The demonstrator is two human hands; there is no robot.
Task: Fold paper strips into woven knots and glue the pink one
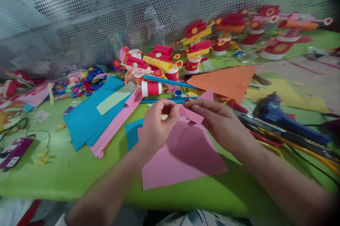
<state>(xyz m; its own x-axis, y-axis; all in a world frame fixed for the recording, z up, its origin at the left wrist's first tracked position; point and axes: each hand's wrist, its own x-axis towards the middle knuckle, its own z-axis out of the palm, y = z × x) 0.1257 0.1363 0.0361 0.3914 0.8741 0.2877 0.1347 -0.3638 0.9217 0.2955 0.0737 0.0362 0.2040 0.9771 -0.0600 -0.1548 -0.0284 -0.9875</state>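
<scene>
Forearms [114, 176], both hands [159, 123] [221, 121] — pinching pink strip [191, 115]

You're at a craft workspace: green table [45, 185] strewn with coloured paper [183, 164], glue gun [288, 119], paper-cup models [193, 65] near perforated screen [92, 17].

So the small strip [195, 115] is plain pink, pretty much the same shade as the big sheet [180, 165] below it. Worktop [106, 181] is full-on lime green. Then there's bright blue paper [82, 119], a pale green strip [114, 100] and a solid orange sheet [224, 81]. Nearest cup [152, 88] is red with white ends, glue gun [284, 116] is dark blue. Mesh screen [87, 10]? Grey, dotted all over with holes.
</scene>
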